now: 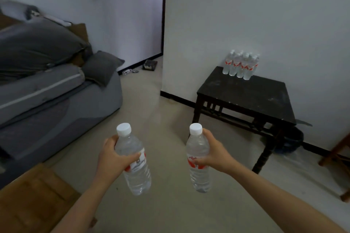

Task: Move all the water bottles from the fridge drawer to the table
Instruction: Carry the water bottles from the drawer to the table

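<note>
My left hand (111, 159) grips a clear water bottle (135, 174) with a white cap and a red and white label, held upright over the floor. My right hand (214, 154) grips a second, like bottle (198, 164), also upright. Ahead to the right stands a small dark wooden table (251, 98) against the white wall. Several more water bottles (240, 65) stand bunched at its far left corner. The fridge drawer is out of view.
A grey sofa (56, 104) with dark cushions fills the left side. A brown wooden surface (36, 200) sits at the lower left. A dark doorway edge (164, 11) is ahead, small clutter (149, 64) lies on the floor there, and a wooden chair leg (339, 149) shows at far right.
</note>
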{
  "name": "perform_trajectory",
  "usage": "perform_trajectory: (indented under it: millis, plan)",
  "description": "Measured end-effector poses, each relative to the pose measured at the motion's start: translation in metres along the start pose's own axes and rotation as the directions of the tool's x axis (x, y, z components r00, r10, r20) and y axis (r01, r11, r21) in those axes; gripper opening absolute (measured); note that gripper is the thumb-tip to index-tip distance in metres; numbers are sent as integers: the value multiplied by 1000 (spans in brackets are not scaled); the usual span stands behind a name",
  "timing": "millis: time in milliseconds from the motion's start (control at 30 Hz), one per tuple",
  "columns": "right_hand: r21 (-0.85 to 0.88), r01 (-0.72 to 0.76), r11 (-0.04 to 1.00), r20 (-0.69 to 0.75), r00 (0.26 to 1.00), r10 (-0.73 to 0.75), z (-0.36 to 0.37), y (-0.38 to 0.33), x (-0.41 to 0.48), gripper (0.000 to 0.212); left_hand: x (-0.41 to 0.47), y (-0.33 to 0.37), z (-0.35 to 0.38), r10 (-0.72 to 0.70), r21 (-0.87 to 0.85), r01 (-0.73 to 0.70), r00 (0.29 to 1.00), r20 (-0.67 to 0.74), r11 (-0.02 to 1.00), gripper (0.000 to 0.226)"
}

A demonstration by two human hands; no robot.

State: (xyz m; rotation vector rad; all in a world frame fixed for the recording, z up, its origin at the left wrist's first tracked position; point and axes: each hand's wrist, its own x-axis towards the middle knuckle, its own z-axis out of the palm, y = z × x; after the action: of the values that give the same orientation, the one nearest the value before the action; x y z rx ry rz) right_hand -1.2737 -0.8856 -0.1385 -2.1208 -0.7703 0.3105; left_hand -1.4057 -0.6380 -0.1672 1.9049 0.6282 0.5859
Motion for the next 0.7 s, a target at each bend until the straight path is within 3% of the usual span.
perform_trajectory:
  millis: [433, 700]
  plan:
    - [58, 113, 992, 55, 992, -116, 11, 7, 193, 82, 161, 14, 18, 56, 31, -52, 988, -143, 998, 78]
    - [77, 115, 990, 108, 987, -123, 37, 6, 303, 86, 245, -19, 2, -6, 52, 16, 982, -188, 998, 64]
